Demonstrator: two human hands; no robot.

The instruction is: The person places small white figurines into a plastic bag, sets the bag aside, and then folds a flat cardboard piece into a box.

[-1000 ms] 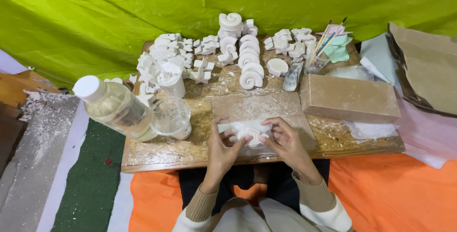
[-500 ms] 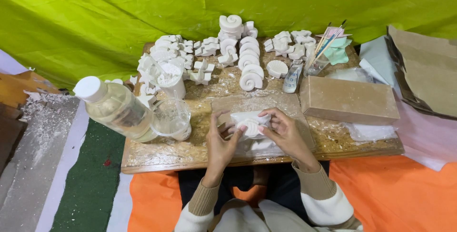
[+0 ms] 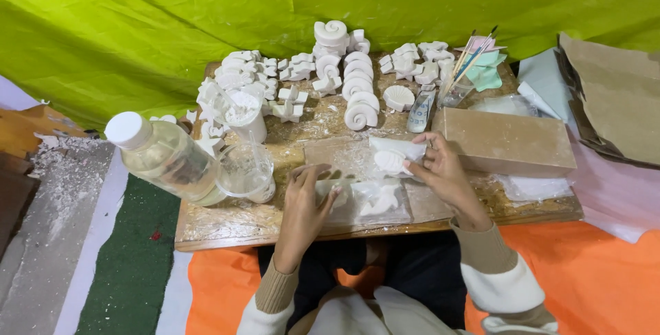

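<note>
Since the earlier frames, both hands have separated: right hand (image 3: 440,166) has lifted a white cast (image 3: 393,158) clear toward 1 o'clock and grips it, while left hand (image 3: 306,201) presses the clear mould (image 3: 368,199) flat on the worktop (image 3: 227,221). Judgement: the piece is released (mould looks empty). Bottle (image 3: 165,156) and cup (image 3: 247,170) stand at 9 o'clock.

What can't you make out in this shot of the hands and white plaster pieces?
- Head view: left hand covers part of the clear plastic mould sheet.
- Right hand hides the edge of the white shell-shaped plaster cast; grip unclear.
- Far small white plaster figures: too small for detail.
</note>
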